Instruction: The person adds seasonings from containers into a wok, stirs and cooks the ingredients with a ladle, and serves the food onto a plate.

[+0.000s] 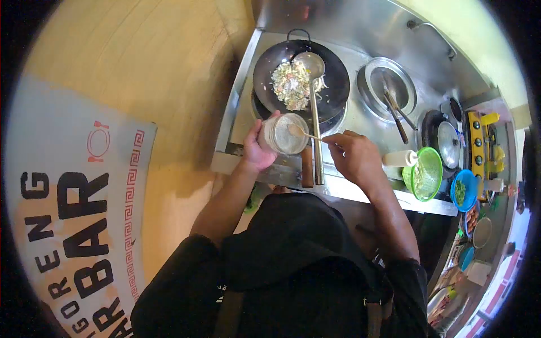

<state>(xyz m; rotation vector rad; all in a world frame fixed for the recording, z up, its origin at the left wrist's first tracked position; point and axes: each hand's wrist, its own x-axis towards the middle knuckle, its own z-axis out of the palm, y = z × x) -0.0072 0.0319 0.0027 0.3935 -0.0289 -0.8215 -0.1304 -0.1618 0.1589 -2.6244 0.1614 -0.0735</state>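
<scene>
My left hand (pixel 258 147) is wrapped round a clear jar (pixel 270 135) of white powder, its mouth facing up toward me. Between the fingers of my right hand (pixel 358 156) is the thin handle of a small wooden spoon (pixel 297 130), whose bowl sits in the jar's mouth. Just beyond the jar stands a dark wok (pixel 333 59) with chopped, pale mixed food (pixel 290 84) in it. A metal ladle (pixel 315 112) rests with its bowl on the food and its long handle running down past the spoon. The wok's wooden handle (pixel 307 168) points toward me.
Right of the wok, a metal pot (pixel 363 90) holds utensils. Farther right are a white squeeze bottle (pixel 399 158), a green basket (pixel 434 188), a blue basket (pixel 455 197) and a lidded pan (pixel 448 143). A steel splash wall (pixel 349 25) rises behind; a lettered banner (pixel 112 186) hangs left.
</scene>
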